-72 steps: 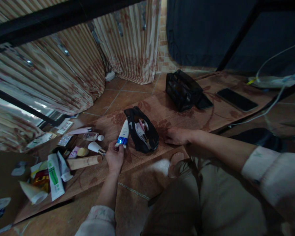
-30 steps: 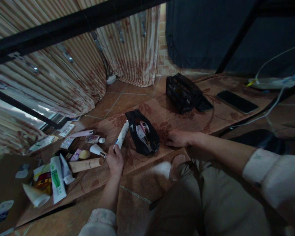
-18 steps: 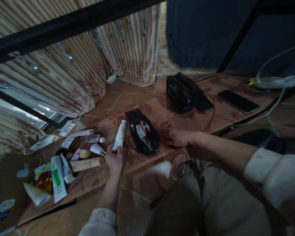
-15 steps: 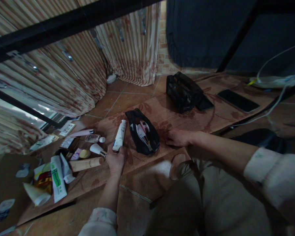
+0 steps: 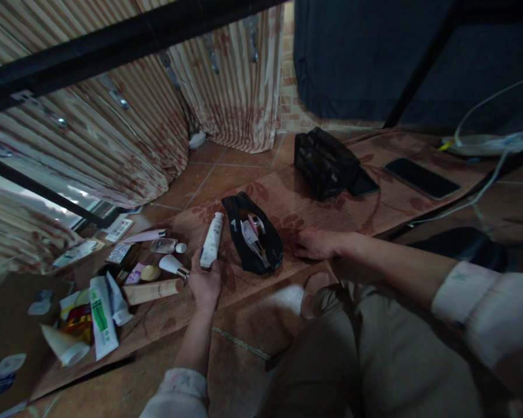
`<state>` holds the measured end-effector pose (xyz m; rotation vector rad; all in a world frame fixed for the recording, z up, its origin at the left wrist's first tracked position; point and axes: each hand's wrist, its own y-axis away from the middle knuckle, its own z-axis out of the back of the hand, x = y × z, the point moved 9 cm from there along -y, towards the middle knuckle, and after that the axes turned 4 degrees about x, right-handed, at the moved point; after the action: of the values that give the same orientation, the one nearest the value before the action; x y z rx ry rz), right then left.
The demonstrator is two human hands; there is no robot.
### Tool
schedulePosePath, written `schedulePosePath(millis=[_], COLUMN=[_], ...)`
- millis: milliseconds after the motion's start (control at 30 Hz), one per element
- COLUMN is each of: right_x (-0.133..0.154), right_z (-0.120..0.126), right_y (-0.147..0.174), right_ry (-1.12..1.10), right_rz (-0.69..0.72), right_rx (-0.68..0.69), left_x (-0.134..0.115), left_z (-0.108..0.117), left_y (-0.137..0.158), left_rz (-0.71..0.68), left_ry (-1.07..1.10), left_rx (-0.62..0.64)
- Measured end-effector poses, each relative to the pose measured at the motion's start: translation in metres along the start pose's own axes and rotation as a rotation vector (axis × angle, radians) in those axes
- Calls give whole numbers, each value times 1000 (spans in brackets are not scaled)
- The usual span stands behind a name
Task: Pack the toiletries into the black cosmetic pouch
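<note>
My left hand [image 5: 204, 283] is closed around the lower end of a white squeeze tube [image 5: 212, 239], whose narrow end points away from me. Just left of that hand lies a makeup brush [image 5: 174, 266] with pale bristles. To the right of the tube sits an open black pouch [image 5: 271, 251], holding a pink-rimmed round item [image 5: 256, 223] and other small things. Beyond it, my right hand [image 5: 314, 242] rests on the brown patterned mat [image 5: 261, 197] beside the pouch, holding nothing I can see. Its fingers are extended, with the tips in shadow.
A green-and-white tube [image 5: 103, 319], a clear bottle [image 5: 163, 245] and several other cosmetics lie at left by a cardboard box [image 5: 21, 325]. A second black mesh bag [image 5: 325, 165] and a phone [image 5: 422, 177] are farther right. A white cable [image 5: 483, 194] crosses the right side.
A finger of my left hand has moved slightly up along the tube's left side. The pouch and my right hand have stayed where they were.
</note>
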<state>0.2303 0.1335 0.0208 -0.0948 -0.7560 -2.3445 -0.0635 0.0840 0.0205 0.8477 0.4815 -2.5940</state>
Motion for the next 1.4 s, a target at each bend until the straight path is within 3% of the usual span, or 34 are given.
schedulePosePath(millis=[467,1067,1400], right_x=[-2,-3,-2], right_z=[0,-1,0], right_y=[1,0,2], right_ry=[5,-8,-18], right_rz=[-32,-25,-34], right_rx=[-7,-16,-8], left_x=[-2,-3,1], left_z=[-5,-3,-5], left_y=[-1,-1,0], left_rz=[-52,-75,-18], left_ry=[86,40,-12], left_rx=[37,14,33])
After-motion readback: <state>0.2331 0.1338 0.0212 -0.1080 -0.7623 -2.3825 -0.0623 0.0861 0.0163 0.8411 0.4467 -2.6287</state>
